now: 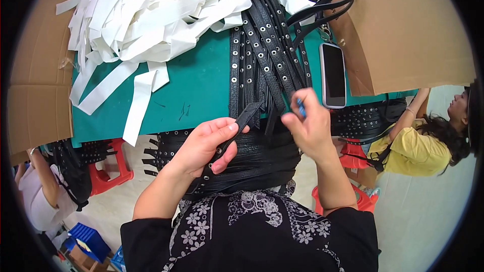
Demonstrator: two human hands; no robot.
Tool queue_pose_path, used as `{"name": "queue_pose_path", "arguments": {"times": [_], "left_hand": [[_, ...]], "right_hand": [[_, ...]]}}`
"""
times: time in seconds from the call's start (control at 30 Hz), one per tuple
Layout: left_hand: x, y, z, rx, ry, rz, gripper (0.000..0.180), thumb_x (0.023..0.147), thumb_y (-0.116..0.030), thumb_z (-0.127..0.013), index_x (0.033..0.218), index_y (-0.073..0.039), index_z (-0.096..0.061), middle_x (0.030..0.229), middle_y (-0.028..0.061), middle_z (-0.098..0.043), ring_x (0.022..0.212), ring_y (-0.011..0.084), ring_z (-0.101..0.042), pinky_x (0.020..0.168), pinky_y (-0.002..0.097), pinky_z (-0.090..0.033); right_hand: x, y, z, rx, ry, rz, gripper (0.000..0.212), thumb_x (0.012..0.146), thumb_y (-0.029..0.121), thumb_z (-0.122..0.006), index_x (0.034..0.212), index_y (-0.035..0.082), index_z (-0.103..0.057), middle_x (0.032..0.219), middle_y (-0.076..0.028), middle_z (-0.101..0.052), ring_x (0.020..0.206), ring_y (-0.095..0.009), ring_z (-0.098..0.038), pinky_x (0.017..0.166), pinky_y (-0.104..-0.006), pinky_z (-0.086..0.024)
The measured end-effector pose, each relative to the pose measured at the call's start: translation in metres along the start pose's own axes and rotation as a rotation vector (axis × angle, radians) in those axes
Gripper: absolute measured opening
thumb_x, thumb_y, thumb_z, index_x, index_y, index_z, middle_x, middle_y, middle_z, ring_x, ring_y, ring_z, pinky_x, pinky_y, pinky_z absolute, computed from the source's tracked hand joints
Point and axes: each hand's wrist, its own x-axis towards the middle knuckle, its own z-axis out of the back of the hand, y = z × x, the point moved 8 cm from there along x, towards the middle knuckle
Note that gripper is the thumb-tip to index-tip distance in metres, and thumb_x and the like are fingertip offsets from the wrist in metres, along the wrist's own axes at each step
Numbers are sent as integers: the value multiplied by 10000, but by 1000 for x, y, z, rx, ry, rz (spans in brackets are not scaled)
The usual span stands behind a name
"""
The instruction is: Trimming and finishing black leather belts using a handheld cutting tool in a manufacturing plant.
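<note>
Between the thumb and fingers of my left hand (204, 146) is the end of a black belt (247, 115), its angled tip pointing up and to the right. Metal eyelets show lower on this strap, near my palm. My right hand (313, 130) is closed on a small blue object (301, 107); most of it is hidden in the fingers and blurred, so its kind cannot be told. The right hand is apart from the held belt tip. Beyond both hands, a bundle of black eyeleted belts (266, 60) lies on the green tabletop (201, 90). More black belts (257, 163) lie across my lap.
White strips (146, 15) are heaped at the far left of the table. A phone (334, 75) lies right of the belts, beside a cardboard box (408, 35). Another carton (40, 65) stands left. Red stools (112, 166) and people in yellow (421, 148) and pale clothing (43, 196) flank me.
</note>
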Motion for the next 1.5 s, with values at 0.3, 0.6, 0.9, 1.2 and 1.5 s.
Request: {"name": "queue_pose_path", "arguments": {"times": [0.3,0.6,0.9,1.2,1.5], "left_hand": [[1,3,-1,5,-12,49,220,919,-222,-437,973,-23,-516,459,38,-467,277,68,-345,261,192,-272],[0,1,-4,28,48,9,231,923,-228,-447,955,-17,-535,543,72,-535,307,92,-403,295,197,-303],[-2,1,-3,17,39,-6,231,923,-227,-447,946,-15,-534,526,65,-516,306,91,-394,302,195,-297],[0,3,-2,45,1,-44,198,915,-210,-449,931,-31,-531,454,31,-470,277,70,-354,263,190,-268],[0,0,-3,-21,-47,-45,288,907,-172,-437,1130,0,-494,469,45,-490,282,78,-382,267,193,-302]], "right_hand": [[-9,46,-11,-424,189,266,205,806,265,-567,839,63,-559,647,-53,-516,533,-229,-530,472,-324,-382],[-7,52,-21,-512,242,315,188,778,270,-608,796,86,-576,612,-21,-491,508,-191,-525,453,-306,-374],[-6,56,-25,-539,243,352,173,745,259,-640,767,101,-572,598,-11,-476,509,-174,-524,448,-298,-373],[-6,53,-24,-492,225,363,174,738,252,-644,756,95,-569,590,-16,-472,484,-185,-511,439,-302,-369],[-6,41,-1,-446,66,217,213,765,231,-635,833,40,-571,654,-61,-553,518,-229,-545,460,-312,-394]]}}
